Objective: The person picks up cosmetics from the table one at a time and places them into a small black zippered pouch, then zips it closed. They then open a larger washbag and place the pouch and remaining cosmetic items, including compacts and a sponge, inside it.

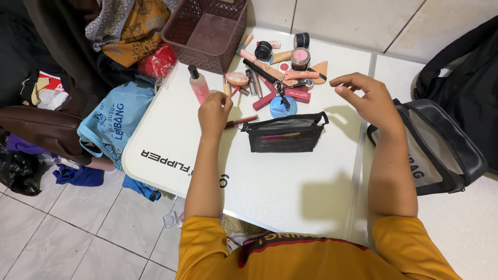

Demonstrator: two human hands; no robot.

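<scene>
Care matters here: the left hand, fingers curled together, hovers over a thin red tube on the white table, and I judge a clean pinch at mid-length would lift it without knocking the pink bottle just beside. The tube lies just right of and below those fingertips, apparently not yet gripped, its far end almost touching the black mesh pouch. The right hand hangs empty, fingers loosely apart, right of the cosmetics pile and above the pouch's right end.
</scene>
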